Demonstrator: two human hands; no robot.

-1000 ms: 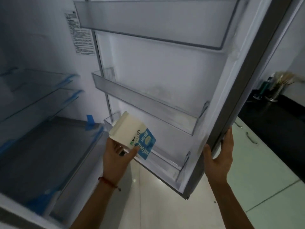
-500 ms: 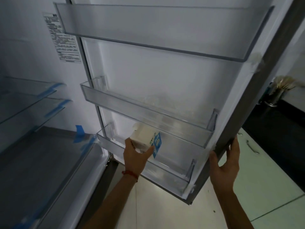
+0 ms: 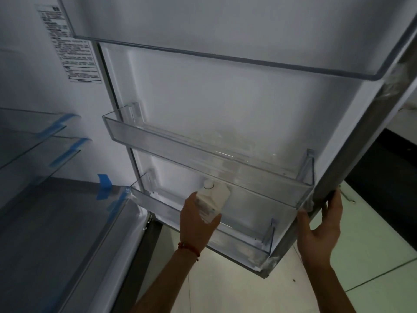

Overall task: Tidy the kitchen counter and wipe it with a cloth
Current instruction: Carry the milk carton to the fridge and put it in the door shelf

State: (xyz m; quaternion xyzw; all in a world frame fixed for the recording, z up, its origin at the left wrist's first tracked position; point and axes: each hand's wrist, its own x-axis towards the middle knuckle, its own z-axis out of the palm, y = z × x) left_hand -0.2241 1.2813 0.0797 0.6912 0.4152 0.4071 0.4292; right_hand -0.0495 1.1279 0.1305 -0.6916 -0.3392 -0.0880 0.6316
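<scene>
A white carton (image 3: pixel 214 197) with a round cap stands upright inside the lowest clear bin (image 3: pixel 248 239) of the open fridge door (image 3: pixel 225 91). My left hand (image 3: pixel 197 224) grips the carton from below and from the side, thumb across its front. A red thread band circles that wrist. My right hand (image 3: pixel 320 231) holds the door's grey outer edge (image 3: pixel 361 141), fingers curled round it. The carton's lower part is hidden behind my left hand and the bin's front wall.
The middle door bin (image 3: pixel 203 154) and the top door bin (image 3: pixel 248 57) hang above the carton. Glass shelves (image 3: pixel 40 136) with blue tape fill the fridge interior on the left. A dark counter (image 3: pixel 388 168) and pale floor tiles (image 3: pixel 372 267) lie to the right.
My left hand has carried the carton from in front of the door into the lowest bin and turned it upright. My right hand stays on the door edge. The view has moved closer.
</scene>
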